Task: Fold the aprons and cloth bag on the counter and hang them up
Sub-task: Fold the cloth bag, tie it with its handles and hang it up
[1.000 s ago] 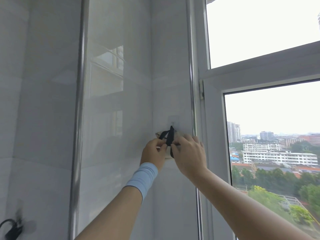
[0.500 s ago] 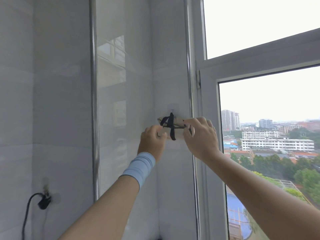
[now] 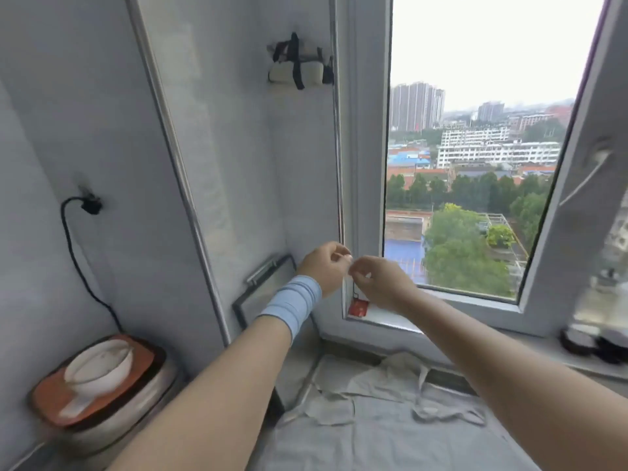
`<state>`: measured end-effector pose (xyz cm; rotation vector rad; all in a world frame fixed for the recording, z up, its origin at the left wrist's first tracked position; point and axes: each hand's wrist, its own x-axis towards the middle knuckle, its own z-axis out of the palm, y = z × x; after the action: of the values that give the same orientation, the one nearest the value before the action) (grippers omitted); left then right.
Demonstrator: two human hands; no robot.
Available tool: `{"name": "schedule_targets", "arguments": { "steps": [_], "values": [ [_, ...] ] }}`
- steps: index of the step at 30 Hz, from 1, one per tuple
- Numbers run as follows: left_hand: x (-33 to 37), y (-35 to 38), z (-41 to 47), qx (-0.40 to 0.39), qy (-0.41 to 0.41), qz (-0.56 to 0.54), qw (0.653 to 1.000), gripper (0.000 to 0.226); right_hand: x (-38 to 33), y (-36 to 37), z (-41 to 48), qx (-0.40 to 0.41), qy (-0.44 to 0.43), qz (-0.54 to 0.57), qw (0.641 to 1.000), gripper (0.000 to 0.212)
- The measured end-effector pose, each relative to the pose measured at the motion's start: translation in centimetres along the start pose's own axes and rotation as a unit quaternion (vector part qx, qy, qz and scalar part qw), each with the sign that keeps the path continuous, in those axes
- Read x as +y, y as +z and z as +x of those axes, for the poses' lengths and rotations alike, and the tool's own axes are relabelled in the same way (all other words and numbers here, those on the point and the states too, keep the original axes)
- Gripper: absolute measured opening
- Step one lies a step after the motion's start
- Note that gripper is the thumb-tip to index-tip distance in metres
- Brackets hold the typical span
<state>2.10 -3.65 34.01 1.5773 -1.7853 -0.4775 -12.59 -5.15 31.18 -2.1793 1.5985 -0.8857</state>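
Folded bundle, cream with black straps, hangs high on the wall beside the window frame; apron or bag, hard to say. That one looks hung, so the step in hand is going for the next piece. Lower down, the left hand hovers in the air with its fingers curled in, and nothing shows inside them. Just beside it the right hand has thumb and fingertips drawn together, empty as far as I can see. Below them a grey cloth lies rumpled on the counter, unfolded. Next move, I reckon: reach down, spread it flat, find its straps.
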Motion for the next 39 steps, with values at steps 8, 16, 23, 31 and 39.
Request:
{"name": "schedule_targets", "arguments": {
  "steps": [8,16,23,31,39],
  "values": [
    [-10.5,15.5,-12.7,-0.209,-0.115,0.045,0.970,0.022,13.1,10.9,-16.3,-0.248,0.128,-0.099,0.955,0.032],
    [-19.2,25.5,-21.7,-0.418,-0.134,0.245,0.864,0.068,20.7,20.6,-27.6,-0.396,0.178,-0.173,0.884,0.068],
    [-23.2,29.4,-24.7,-0.476,-0.029,0.347,0.808,0.083,27.3,21.6,-31.6,-0.401,0.166,-0.236,0.870,0.071],
    [-22.7,27.6,-22.5,-0.419,-0.050,0.297,0.857,0.034,23.7,23.7,-31.1,-0.343,0.135,-0.192,0.910,0.066],
    [-20.4,19.9,-22.9,-0.453,-0.084,0.237,0.855,0.029,19.5,24.3,-29.4,-0.365,0.171,-0.123,0.907,0.057]
  ]
}}
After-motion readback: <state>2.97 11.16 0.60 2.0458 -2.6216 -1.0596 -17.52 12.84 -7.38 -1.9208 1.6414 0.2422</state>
